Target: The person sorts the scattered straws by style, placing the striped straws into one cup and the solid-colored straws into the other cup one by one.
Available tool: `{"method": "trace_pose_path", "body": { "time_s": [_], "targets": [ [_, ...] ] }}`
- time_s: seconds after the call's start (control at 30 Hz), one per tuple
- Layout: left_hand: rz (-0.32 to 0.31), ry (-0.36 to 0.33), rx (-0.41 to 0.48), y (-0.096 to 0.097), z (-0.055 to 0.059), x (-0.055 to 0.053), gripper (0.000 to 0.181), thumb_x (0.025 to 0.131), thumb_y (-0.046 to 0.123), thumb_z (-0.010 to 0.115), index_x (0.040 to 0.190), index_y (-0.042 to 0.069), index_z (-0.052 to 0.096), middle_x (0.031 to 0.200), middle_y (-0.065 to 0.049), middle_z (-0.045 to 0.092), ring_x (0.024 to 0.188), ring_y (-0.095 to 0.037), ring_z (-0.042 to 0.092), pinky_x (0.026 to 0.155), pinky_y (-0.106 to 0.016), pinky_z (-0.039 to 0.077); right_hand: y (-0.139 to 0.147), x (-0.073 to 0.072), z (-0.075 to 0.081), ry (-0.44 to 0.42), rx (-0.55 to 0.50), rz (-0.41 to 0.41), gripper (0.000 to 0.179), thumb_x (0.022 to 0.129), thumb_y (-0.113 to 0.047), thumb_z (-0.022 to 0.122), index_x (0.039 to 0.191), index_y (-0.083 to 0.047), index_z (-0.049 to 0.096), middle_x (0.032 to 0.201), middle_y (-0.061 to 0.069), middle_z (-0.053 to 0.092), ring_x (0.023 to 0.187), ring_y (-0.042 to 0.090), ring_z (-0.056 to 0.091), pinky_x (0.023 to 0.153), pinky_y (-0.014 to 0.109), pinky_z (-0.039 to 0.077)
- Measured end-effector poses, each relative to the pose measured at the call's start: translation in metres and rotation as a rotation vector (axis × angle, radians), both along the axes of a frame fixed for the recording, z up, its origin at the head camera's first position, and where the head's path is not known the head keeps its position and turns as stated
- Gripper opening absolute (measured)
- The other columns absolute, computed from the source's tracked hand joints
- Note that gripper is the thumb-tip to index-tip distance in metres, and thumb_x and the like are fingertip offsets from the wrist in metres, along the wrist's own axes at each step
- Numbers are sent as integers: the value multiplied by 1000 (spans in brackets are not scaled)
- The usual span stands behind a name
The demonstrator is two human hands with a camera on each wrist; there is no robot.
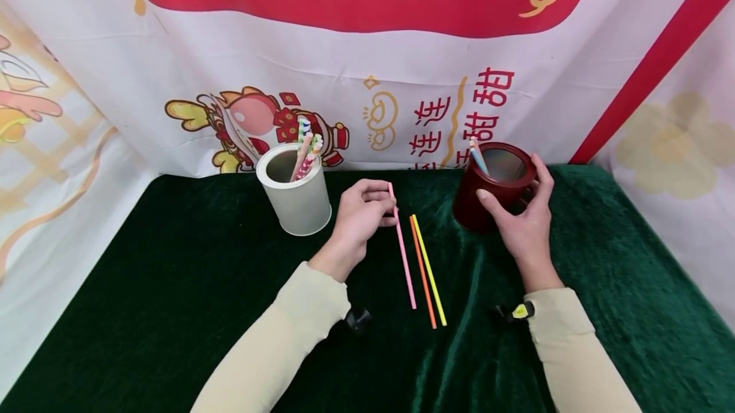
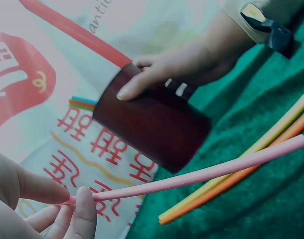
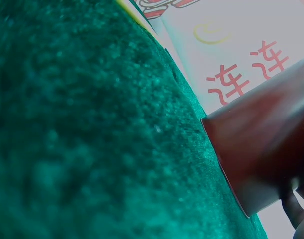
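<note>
My left hand [image 1: 357, 216] pinches a pink straw [image 1: 405, 260] near its far end, between thumb and fingers. The rest of that straw points back toward me. Just right of it, an orange straw [image 1: 423, 276] and a yellow straw [image 1: 430, 276] lie side by side on the green cloth. With thumb in front and fingers round the far right side, my right hand [image 1: 525, 228] holds a dark red cup [image 1: 479, 199]. A few thin straws [image 1: 478, 156] lean inside the cup's left rim; the left wrist view shows blue, green and orange ends [image 2: 82, 103].
A white cup [image 1: 298, 205] stands left of my left hand, holding several patterned straws [image 1: 307, 151]. Dark green velvet cloth [image 1: 201, 311] covers the table. Behind it hangs a printed white and red curtain [image 1: 344, 55], close to both cups.
</note>
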State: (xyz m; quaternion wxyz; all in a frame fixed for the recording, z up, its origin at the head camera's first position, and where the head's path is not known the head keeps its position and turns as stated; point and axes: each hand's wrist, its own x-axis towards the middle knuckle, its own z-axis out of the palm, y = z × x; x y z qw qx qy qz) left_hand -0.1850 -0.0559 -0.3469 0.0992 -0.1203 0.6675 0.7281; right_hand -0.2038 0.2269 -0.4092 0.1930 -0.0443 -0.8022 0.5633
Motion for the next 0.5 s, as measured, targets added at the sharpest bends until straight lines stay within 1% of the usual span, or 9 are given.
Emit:
{"method": "trace_pose_path", "body": {
  "time_s": [0.17, 0.3, 0.5],
  "targets": [
    [38, 62, 36, 0, 11, 2, 29, 104, 2, 68, 131, 8, 65, 117, -10, 66, 88, -17, 70, 80, -27, 66, 0, 0, -1, -5, -2, -5, 98, 94, -35, 83, 164, -50, 17, 169, -6, 41, 151, 21, 37, 123, 57, 39],
    [76, 114, 58, 1, 20, 4, 28, 103, 1, 69, 130, 9, 66, 118, -10, 66, 88, -17, 71, 78, -26, 65, 0, 0, -1, -2, -1, -4, 97, 94, -36, 84, 164, -51, 18, 168, -6, 42, 150, 20, 38, 122, 57, 39],
    [105, 152, 114, 1, 29, 5, 28, 102, 1, 70, 129, 9, 65, 116, -9, 66, 90, -17, 71, 84, -28, 66, 0, 1, 1, 0, 9, -1, 96, 93, -40, 85, 162, -54, 19, 167, -6, 43, 149, 20, 40, 121, 57, 41]
  ]
}}
